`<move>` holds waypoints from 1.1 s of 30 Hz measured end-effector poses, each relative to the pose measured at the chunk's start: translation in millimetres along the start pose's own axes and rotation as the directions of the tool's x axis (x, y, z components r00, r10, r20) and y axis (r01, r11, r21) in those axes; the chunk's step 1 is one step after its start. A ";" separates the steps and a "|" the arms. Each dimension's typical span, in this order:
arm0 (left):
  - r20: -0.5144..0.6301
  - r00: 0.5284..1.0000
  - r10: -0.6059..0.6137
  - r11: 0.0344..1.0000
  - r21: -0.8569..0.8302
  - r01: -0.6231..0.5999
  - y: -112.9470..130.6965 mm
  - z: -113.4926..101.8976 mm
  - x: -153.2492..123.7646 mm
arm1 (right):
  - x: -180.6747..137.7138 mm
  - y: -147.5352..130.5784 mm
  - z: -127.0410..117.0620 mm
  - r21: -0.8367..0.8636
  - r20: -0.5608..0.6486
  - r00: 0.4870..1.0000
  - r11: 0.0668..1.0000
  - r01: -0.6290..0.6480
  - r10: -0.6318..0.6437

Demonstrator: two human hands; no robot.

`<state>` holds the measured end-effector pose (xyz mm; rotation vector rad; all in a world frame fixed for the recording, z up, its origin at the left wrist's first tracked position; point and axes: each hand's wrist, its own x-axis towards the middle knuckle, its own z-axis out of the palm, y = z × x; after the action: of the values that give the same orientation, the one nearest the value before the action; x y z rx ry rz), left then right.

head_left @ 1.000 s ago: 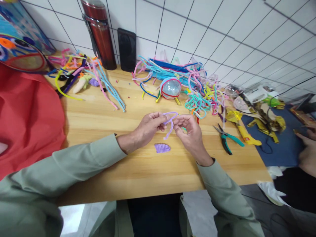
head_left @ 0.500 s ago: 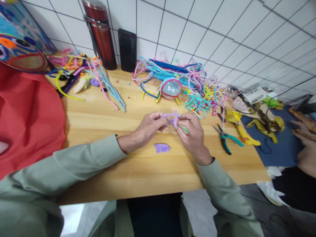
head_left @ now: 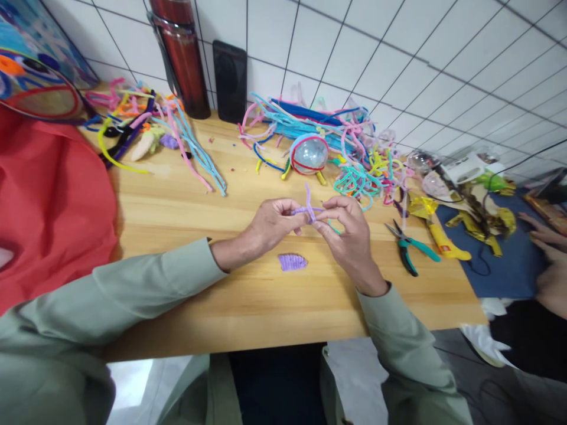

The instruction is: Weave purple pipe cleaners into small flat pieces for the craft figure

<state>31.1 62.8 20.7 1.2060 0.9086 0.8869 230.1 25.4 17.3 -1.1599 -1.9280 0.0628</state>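
Between my hands, above the wooden table, is a purple pipe cleaner [head_left: 309, 200], bent and crossed over itself, with one end sticking up. My left hand [head_left: 277, 223] pinches its left part between thumb and fingers. From the other side, the thumb and forefinger of my right hand [head_left: 349, 233] are closed on the piece near the crossing. A small purple ribbed piece [head_left: 292, 262], flat with one pointed end, lies on the table just below my hands. A bit of green pipe cleaner shows behind my right fingers.
Behind my hands lie a clear ball with red and blue trim [head_left: 309, 153] and a heap of pipe cleaners [head_left: 323, 127]. Pliers [head_left: 411, 248] and a yellow-handled tool [head_left: 445, 241] rest at right. A red thermos [head_left: 183, 59], phone [head_left: 230, 81] and red cloth [head_left: 57, 200] stand leftward. Another person's hand [head_left: 549, 242] is far right.
The purple pipe cleaner's upright end has tilted left and now stands taller above the crossing. My right fingers have shifted slightly right and spread a little. The view has moved slightly.
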 end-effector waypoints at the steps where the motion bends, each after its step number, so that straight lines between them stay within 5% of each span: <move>1: 0.010 1.000 0.003 1.000 0.017 -0.003 1.2 0.5 0.0 | 0.8 -0.4 -1.0 0.020 0.019 0.999 0.999 -0.027 0.027; 12: 0.208 0.975 -0.073 0.993 0.109 0.051 1.4 -4.7 -0.7 | 5.8 6.2 -6.8 0.344 0.371 0.899 0.865 -0.365 0.231; 18: 0.266 0.957 -0.118 0.989 0.116 0.090 -2.5 -5.6 -3.0 | 5.9 0.4 -8.0 0.486 0.512 0.800 0.662 -0.570 0.314; 27: 0.273 0.950 -0.153 0.986 0.111 0.127 0.8 -4.7 -2.1 | 7.3 -1.3 -11.2 0.496 0.530 0.775 0.615 -0.613 0.345; 33: 0.251 0.954 -0.162 0.985 0.102 0.140 -2.5 -3.5 -2.0 | -0.7 4.5 -4.0 0.542 0.393 0.838 0.641 -0.543 0.378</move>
<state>27.3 61.9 17.9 1.2713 0.8189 0.5576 236.1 26.0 17.3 -1.1597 -1.5352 1.1178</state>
